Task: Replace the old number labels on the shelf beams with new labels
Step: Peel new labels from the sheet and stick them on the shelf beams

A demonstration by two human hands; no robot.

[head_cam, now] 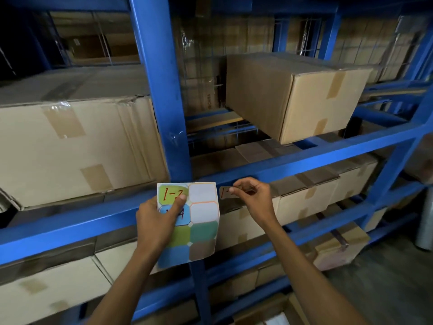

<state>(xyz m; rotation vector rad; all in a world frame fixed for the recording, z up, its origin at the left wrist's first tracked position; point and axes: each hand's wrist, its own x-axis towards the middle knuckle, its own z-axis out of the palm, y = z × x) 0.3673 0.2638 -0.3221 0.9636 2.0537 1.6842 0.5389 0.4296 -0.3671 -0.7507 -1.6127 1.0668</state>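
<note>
My left hand (pixel 159 221) holds a sheet of coloured sticker labels (pixel 201 231) upright in front of the blue upright post (pixel 161 90). A green label on the sheet reads "1-2" in red, and my thumb covers part of it and of a blue label below. Two label spots at the sheet's upper right are bare white. My right hand (pixel 254 198) pinches a brown label (pixel 226 193) with red writing, just below the blue shelf beam (pixel 304 160). Whether that label sticks to the beam or hangs free, I cannot tell.
Taped cardboard boxes fill the shelves: a large one (pixel 70 146) at left, one (pixel 293 95) sitting at an angle on the upper right shelf, several smaller ones (pixel 316 191) under the beam. A lower blue beam (pixel 58 231) runs left. Grey floor (pixel 386 289) shows at lower right.
</note>
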